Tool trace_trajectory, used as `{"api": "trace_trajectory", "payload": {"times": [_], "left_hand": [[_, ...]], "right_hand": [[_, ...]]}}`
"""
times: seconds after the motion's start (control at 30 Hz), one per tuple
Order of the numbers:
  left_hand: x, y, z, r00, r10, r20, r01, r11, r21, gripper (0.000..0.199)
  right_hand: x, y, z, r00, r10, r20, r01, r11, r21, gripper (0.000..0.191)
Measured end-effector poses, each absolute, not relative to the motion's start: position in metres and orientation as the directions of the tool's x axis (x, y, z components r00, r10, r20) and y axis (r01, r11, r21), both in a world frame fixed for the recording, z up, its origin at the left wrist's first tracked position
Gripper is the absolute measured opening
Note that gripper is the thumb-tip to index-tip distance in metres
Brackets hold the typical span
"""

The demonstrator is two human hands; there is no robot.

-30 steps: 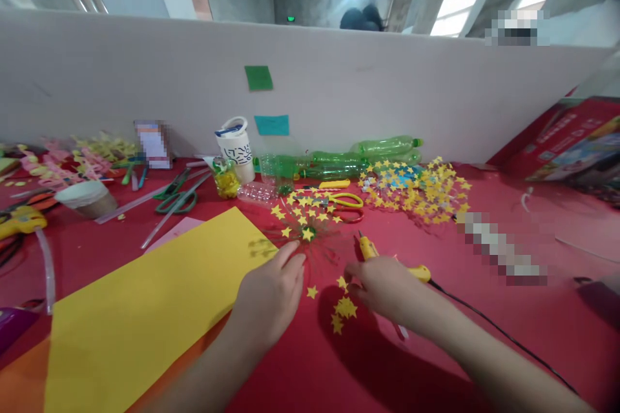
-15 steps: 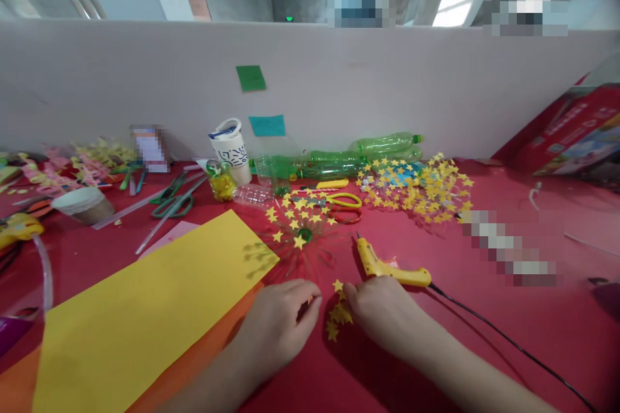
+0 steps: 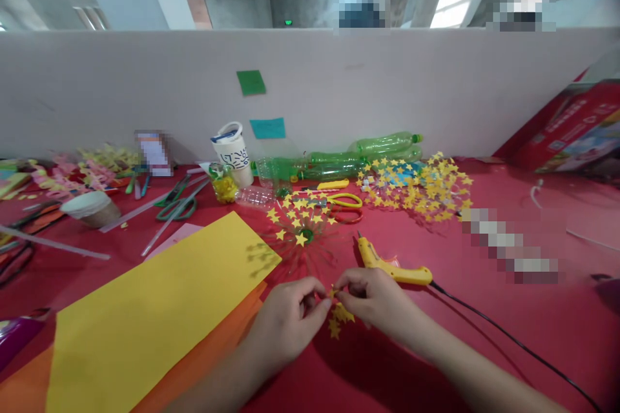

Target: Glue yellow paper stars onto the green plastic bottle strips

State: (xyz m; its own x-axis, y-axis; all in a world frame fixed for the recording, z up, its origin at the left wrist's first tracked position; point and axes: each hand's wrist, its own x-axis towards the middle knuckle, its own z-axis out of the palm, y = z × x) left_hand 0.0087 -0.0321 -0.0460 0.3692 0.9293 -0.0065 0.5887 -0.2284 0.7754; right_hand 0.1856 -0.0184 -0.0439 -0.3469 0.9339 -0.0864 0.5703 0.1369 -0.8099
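A small yellow star point(image 3: 332, 293) is pinched between the fingertips of both hands. My left hand point(image 3: 295, 313) holds its left side with thumb and index finger. From the right, my right hand point(image 3: 375, 297) grips it in the same way. Just below the fingertips, several loose yellow stars point(image 3: 343, 313) lie in a small pile on the red table. Beyond my hands stands a spray of thin clear green strips point(image 3: 306, 236) fanning from a bottle neck, with yellow stars at many tips. A yellow glue gun point(image 3: 394, 271) lies just past my right hand.
Yellow paper point(image 3: 165, 310) over orange sheets is at left. Scissors point(image 3: 345, 208), a yellow cutter point(image 3: 333, 185), green bottles point(image 3: 339, 164) and a star-covered cluster point(image 3: 421, 190) line the back. The glue gun's black cord point(image 3: 513, 342) passes beside my right forearm. A white partition point(image 3: 411, 84) stands behind.
My right hand has lifted off the pile of stars and met my left hand at the star. At far left, a yellow tool has left view and a clear strip now lies there.
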Motion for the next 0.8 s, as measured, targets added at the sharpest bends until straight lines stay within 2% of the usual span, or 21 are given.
{"api": "trace_trajectory", "payload": {"times": [0.17,0.3,0.4,0.5,0.57,0.67,0.8], "left_hand": [[0.01,-0.032,-0.046,0.393,0.919,0.024,0.553,-0.257,0.793,0.016],[0.008,-0.031,-0.047,0.396,0.916,0.058,0.531,-0.28,0.8,0.015],[0.004,-0.029,-0.046,0.356,0.931,0.079,0.502,-0.262,0.824,0.015],[-0.001,-0.026,-0.041,0.289,0.95,0.116,0.452,-0.242,0.858,0.015],[-0.004,-0.025,-0.037,0.246,0.961,0.129,0.414,-0.224,0.882,0.015],[-0.008,-0.023,-0.033,0.196,0.972,0.129,0.381,-0.197,0.904,0.015],[-0.012,-0.02,-0.029,0.174,0.976,0.132,0.358,-0.188,0.915,0.015]], "right_hand": [[0.181,-0.022,-0.052,-0.381,0.922,-0.061,0.549,0.173,-0.818,0.017],[0.184,-0.022,-0.047,-0.404,0.915,-0.014,0.61,0.258,-0.749,0.019],[0.2,-0.016,-0.032,-0.342,0.938,0.062,0.776,0.319,-0.544,0.02],[0.229,-0.005,-0.019,-0.195,0.974,0.118,0.964,0.213,-0.157,0.021],[0.246,0.001,-0.018,-0.212,0.976,0.057,0.977,0.212,-0.002,0.019],[0.257,0.002,-0.026,-0.294,0.953,-0.071,0.948,0.3,0.106,0.017],[0.249,-0.003,-0.046,-0.317,0.947,-0.052,0.93,0.322,0.177,0.032]]}}
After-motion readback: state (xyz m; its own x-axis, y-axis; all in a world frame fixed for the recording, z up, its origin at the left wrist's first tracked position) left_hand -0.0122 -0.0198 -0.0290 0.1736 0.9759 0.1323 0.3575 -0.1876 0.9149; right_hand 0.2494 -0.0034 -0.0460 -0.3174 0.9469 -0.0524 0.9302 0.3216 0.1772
